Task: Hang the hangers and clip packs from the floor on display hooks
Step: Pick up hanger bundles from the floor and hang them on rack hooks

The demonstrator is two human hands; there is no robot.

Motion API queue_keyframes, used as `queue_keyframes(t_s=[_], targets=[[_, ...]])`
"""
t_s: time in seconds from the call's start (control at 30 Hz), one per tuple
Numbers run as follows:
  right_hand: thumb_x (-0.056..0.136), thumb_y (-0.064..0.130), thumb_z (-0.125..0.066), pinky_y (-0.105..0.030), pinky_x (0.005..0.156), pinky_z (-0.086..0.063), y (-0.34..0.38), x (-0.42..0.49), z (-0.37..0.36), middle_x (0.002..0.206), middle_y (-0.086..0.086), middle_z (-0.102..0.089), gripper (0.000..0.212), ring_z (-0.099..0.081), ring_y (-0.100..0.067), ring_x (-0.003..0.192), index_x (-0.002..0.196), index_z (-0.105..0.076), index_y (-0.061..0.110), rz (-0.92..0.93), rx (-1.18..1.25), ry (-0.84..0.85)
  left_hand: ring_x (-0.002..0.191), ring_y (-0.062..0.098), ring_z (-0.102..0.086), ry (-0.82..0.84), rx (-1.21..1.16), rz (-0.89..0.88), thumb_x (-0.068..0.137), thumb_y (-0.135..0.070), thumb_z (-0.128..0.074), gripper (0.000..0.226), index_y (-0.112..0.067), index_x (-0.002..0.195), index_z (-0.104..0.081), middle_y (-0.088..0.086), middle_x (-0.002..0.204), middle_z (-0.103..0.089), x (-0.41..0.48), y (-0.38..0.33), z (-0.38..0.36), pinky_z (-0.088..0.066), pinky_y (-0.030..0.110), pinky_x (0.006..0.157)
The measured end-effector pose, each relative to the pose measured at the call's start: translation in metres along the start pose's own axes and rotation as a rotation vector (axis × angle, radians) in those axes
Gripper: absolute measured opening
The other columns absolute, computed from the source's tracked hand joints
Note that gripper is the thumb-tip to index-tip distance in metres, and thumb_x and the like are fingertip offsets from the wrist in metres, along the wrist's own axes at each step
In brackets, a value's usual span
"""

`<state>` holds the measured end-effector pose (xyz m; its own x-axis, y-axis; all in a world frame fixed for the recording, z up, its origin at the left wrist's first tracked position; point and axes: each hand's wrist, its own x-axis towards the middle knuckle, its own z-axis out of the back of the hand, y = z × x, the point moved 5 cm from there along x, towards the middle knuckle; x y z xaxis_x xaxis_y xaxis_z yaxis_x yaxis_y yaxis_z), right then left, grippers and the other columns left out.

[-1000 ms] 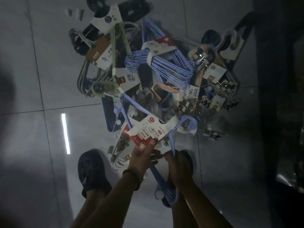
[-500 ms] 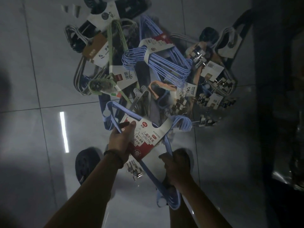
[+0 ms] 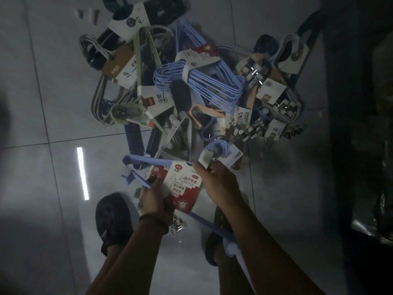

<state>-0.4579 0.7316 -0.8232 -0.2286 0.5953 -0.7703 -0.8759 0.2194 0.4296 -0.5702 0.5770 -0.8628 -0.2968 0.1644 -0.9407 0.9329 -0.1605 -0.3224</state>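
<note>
A heap of hanger packs and clip packs lies on the grey tiled floor. I hold a pack of blue hangers with a red and white label lifted above the floor in front of the heap. My left hand grips its left side at the label's edge. My right hand grips the pack's top near the blue hooks. A clip pack with metal clips lies on the floor under my left wrist, partly hidden.
My two dark shoes stand on the tiles just below the heap. A bright strip of light reflects on the floor at left. A dark fixture rises along the right side. Small white pieces lie at top left.
The blue hanger pack has risen and turned. My right hand moved from the pack's lower arm up to its top near the hooks; my left hand shifted down its left side.
</note>
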Motion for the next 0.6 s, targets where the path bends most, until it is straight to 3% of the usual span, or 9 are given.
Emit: queue_keyframes(t_s=[0.1, 0.23, 0.3, 0.37, 0.43, 0.53, 0.57, 0.6], targets=[[0.087, 0.076, -0.060, -0.032, 0.065, -0.063, 0.006, 0.014, -0.009, 0.094, 0.003, -0.071, 0.065, -0.071, -0.009, 0.074, 0.122, -0.056, 0.022, -0.044, 0.037, -0.108, 0.121, 0.043, -0.065, 0.010, 0.028, -0.009, 0.100, -0.035, -0.059, 0.041, -0.018, 0.137, -0.058, 0.019, 0.130, -0.068, 0.001, 0.005, -0.003, -0.050, 0.065, 0.102], [0.093, 0.057, -0.067, -0.037, 0.067, -0.065, -0.003, 0.014, -0.002, 0.092, 0.002, -0.071, 0.039, -0.073, -0.013, 0.078, 0.107, -0.059, 0.022, -0.018, 0.039, -0.096, 0.122, 0.044, -0.063, -0.011, -0.037, 0.062, 0.088, -0.056, -0.061, 0.056, -0.020, 0.131, -0.061, 0.018, 0.132, -0.067, 0.005, 0.000, -0.007, -0.046, 0.066, 0.104], [0.094, 0.043, -0.071, -0.032, 0.071, -0.062, -0.004, 0.002, 0.014, 0.106, -0.001, -0.066, 0.031, -0.067, -0.017, 0.095, 0.109, -0.058, 0.020, 0.105, -0.178, -0.326, 0.120, 0.047, -0.063, -0.003, -0.102, 0.114, 0.094, -0.067, -0.047, 0.059, -0.022, 0.130, -0.061, 0.019, 0.132, -0.067, 0.010, 0.000, -0.005, -0.046, 0.070, 0.102], [0.094, 0.042, -0.069, -0.029, 0.072, -0.059, 0.004, -0.025, 0.020, 0.107, -0.002, -0.063, 0.029, -0.063, -0.016, 0.098, 0.109, -0.054, 0.021, 0.250, -0.281, -0.520, 0.119, 0.047, -0.064, -0.005, -0.142, 0.120, 0.099, -0.067, -0.040, 0.058, -0.022, 0.128, -0.061, 0.020, 0.129, -0.069, 0.009, 0.001, -0.006, -0.045, 0.071, 0.102], [0.093, 0.059, -0.062, -0.028, 0.073, -0.061, 0.004, -0.041, 0.003, 0.109, 0.002, -0.064, 0.040, -0.067, -0.013, 0.098, 0.114, -0.049, 0.027, 0.182, -0.203, -0.398, 0.120, 0.047, -0.064, 0.023, -0.160, 0.118, 0.099, -0.064, -0.041, 0.057, -0.019, 0.128, -0.062, 0.022, 0.130, -0.068, 0.004, 0.004, -0.013, -0.043, 0.070, 0.105], [0.072, 0.087, -0.061, -0.041, 0.093, -0.058, -0.017, -0.036, -0.032, 0.127, 0.003, -0.065, 0.091, -0.066, -0.021, 0.115, 0.137, -0.047, 0.025, -0.159, -0.194, -0.014, 0.122, 0.045, -0.064, 0.054, -0.185, 0.115, 0.097, -0.064, -0.043, 0.063, -0.017, 0.136, -0.059, 0.021, 0.132, -0.067, -0.003, 0.011, -0.020, -0.048, 0.066, 0.103], [0.069, 0.083, -0.070, -0.041, 0.095, -0.056, -0.021, -0.031, -0.035, 0.127, 0.004, -0.068, 0.092, -0.068, -0.020, 0.114, 0.137, -0.050, 0.025, -0.236, -0.040, 0.092, 0.123, 0.045, -0.063, 0.057, -0.201, 0.121, 0.098, -0.063, -0.044, 0.063, -0.017, 0.137, -0.059, 0.021, 0.134, -0.067, -0.004, 0.013, -0.021, -0.046, 0.065, 0.104], [0.070, 0.071, -0.080, -0.041, 0.096, -0.057, -0.021, -0.024, -0.036, 0.126, 0.003, -0.071, 0.079, -0.071, -0.018, 0.109, 0.132, -0.057, 0.026, -0.271, 0.180, 0.179, 0.124, 0.045, -0.062, 0.056, -0.216, 0.127, 0.099, -0.062, -0.044, 0.062, -0.016, 0.138, -0.059, 0.021, 0.136, -0.066, -0.005, 0.015, -0.019, -0.044, 0.065, 0.107]])
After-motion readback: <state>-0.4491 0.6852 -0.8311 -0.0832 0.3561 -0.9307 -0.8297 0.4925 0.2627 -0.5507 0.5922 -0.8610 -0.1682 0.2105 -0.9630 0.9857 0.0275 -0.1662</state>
